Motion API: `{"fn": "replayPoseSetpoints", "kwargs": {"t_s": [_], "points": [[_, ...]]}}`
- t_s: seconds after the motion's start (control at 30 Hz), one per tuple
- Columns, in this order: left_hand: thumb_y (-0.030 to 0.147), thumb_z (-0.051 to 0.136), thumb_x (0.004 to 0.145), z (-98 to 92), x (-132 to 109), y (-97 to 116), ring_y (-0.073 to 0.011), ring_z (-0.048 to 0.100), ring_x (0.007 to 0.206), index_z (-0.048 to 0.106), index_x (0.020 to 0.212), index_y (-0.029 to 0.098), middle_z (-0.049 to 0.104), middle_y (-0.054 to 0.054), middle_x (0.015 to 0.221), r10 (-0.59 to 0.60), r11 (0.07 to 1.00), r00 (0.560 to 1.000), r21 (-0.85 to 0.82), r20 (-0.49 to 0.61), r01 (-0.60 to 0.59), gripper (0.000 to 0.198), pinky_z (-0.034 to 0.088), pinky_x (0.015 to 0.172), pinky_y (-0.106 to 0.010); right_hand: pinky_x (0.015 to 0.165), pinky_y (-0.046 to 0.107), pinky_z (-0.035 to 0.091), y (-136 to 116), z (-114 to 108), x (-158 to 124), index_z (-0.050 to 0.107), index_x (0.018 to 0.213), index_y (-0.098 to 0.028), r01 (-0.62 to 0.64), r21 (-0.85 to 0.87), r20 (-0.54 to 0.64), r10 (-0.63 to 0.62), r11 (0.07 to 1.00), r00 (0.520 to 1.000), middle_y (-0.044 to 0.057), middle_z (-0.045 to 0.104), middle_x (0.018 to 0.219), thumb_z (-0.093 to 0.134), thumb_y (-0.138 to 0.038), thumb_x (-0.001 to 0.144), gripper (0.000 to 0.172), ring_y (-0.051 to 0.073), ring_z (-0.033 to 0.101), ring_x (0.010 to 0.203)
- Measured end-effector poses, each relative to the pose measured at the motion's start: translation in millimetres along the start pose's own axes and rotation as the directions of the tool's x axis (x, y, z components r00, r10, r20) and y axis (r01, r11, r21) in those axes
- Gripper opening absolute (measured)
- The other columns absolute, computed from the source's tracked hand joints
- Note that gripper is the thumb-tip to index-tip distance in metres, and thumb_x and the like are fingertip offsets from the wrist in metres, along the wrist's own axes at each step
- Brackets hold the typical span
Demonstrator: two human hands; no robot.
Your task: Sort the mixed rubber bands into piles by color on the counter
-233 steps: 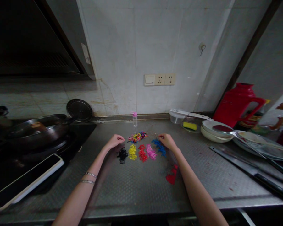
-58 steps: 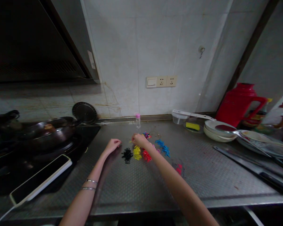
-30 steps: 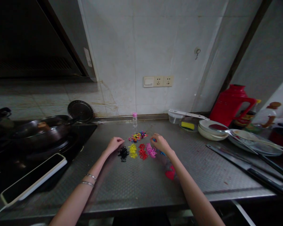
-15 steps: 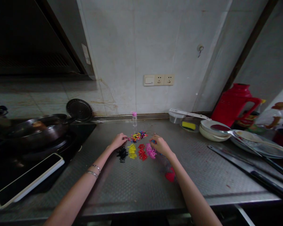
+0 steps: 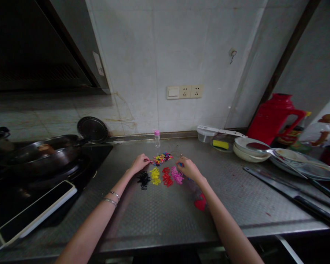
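Small piles of tiny elastic bands lie on the steel counter [image 5: 165, 212]: black [image 5: 143, 179], yellow [image 5: 155, 176], red [image 5: 167, 177], pink [image 5: 177, 175] and a mixed-colour heap [image 5: 161, 158] behind them. My left hand [image 5: 139, 163] is pinched at the left edge of the mixed heap; what it pinches is too small to name. My right hand [image 5: 189, 168] is curled over the blue pile, which it mostly hides, fingers closed. A red piece [image 5: 200, 204] lies beside my right forearm.
A small bottle with a pink cap [image 5: 156, 138] stands by the wall. A wok [image 5: 44, 152] on the stove and a phone [image 5: 35, 212] are at left. Bowls [image 5: 249, 151], a sponge [image 5: 220, 144], a red jug [image 5: 276, 117] and long utensils [image 5: 291, 196] crowd the right.
My right hand went from the mixed heap back to the blue pile. My left hand slid from beside the black pile up to the mixed heap's left edge.
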State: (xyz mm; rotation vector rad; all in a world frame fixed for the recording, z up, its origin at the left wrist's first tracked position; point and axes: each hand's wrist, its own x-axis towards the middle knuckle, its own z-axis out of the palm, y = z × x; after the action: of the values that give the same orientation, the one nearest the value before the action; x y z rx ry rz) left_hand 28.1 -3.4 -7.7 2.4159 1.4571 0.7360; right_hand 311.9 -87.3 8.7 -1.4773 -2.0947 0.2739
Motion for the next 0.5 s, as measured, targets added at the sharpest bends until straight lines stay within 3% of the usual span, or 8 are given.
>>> {"fn": "replayPoseSetpoints", "kwargs": {"t_s": [0.27,0.5], "points": [[0.038,0.055,0.074,-10.6,4,-3,-0.0149,0.053,0.070,0.068,0.076,0.015,0.059,-0.005,0.076,0.033,0.999,0.997,-0.012,-0.069,-0.034,0.026,0.038,0.067,-0.024,0.076,0.021,0.038,4,2,1,0.064,0.086,-0.019,-0.003,-0.010,-0.002,0.003,1.000,1.000,0.004,0.058,0.092,0.047,-0.021,0.076,0.020,0.013,0.054,0.085],[0.040,0.055,0.074,-18.2,6,26,-0.0141,0.050,0.068,0.068,0.076,0.016,0.057,-0.005,0.073,0.072,0.995,0.994,-0.065,-0.079,-0.077,0.028,0.038,0.065,-0.025,0.073,0.020,0.038,9,1,2,0.063,0.087,-0.020,-0.020,-0.024,-0.015,0.019,1.000,1.000,0.004,0.058,0.094,0.047,-0.021,0.076,0.020,0.012,0.054,0.081]]}}
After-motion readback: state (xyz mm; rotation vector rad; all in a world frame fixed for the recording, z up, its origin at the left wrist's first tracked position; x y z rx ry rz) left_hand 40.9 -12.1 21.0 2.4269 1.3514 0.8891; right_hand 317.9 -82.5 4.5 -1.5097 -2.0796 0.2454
